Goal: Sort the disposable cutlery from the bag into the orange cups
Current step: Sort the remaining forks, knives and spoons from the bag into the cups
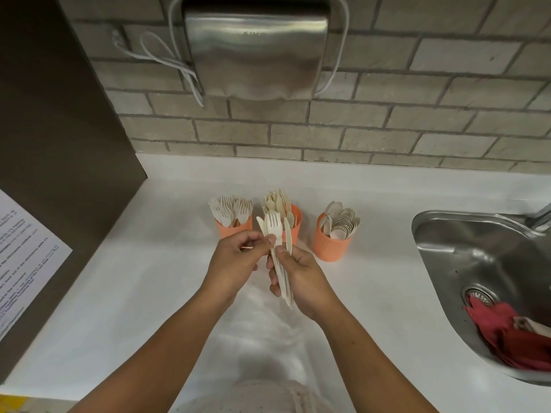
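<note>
1. A printed sheet (26,263) is being shown at the far left, on a brown panel (59,129) that is standing beside the white counter (149,278).
2. Forks (231,208) are being held upright, tines up, in the left orange cup (234,231), which is standing on the counter near the brick wall.
3. The left hand (235,260) is being kept just in front of that cup, its fingers curled and its fingertips pinching a single fork (272,225) by the neck.
4. A metal hand dryer (256,49) is being seen on the wall above.
5. A clear bag (268,338) is being left flat on the counter under the forearms.
6. A bundle of cutlery (283,281) is being gripped in the right hand (304,278), with fingers and thumb wrapped round the handles; the single fork is lying on top of this bundle.
7. Knives (277,202) are being held in the middle orange cup (296,216), directly behind the raised bundle.
8. Spoons (343,223) are being held in the right orange cup (332,245), standing a little apart from the other two.
9. A steel sink (441,234) is being seen at the far right, with a red cloth (512,332) lying in it beside the drain.
</note>
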Action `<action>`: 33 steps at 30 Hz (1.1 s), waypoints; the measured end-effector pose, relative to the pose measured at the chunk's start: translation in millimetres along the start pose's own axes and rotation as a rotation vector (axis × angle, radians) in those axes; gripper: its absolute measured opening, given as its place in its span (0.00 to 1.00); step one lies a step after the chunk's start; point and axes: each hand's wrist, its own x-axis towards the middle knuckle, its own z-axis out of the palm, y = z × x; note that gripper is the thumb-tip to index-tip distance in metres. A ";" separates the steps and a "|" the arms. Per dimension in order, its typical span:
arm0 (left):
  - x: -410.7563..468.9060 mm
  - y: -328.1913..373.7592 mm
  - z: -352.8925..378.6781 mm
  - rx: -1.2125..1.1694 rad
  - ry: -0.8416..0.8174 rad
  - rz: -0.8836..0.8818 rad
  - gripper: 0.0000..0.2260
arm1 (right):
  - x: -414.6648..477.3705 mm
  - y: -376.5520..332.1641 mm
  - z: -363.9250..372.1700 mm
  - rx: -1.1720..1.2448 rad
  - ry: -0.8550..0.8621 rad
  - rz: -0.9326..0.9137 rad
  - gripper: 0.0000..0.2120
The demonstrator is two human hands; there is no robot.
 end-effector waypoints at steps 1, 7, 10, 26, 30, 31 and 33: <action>0.0 0.0 -0.2 -0.001 0.008 0.006 0.05 | 0.4 0.1 0.0 -0.005 0.005 -0.001 0.16; 1.2 -1.3 -2.9 0.009 0.015 0.019 0.08 | 1.4 0.2 4.0 0.003 0.025 0.015 0.17; 4.2 -3.9 -3.6 -0.027 0.048 -0.020 0.09 | 2.0 0.4 6.8 0.045 0.036 0.024 0.16; 14.6 -2.5 -6.2 -0.373 0.181 -0.181 0.10 | 5.2 7.8 8.8 -0.083 0.177 0.021 0.13; 19.0 2.8 -10.9 -0.422 0.049 -0.237 0.10 | 3.6 5.5 7.2 0.011 0.123 0.050 0.12; 20.9 5.0 -11.8 -0.397 0.000 -0.232 0.13 | 2.6 4.4 7.4 0.013 0.106 0.049 0.12; 26.2 9.2 -12.9 -0.286 -0.078 -0.197 0.19 | 0.8 2.8 7.4 -0.007 0.072 0.050 0.11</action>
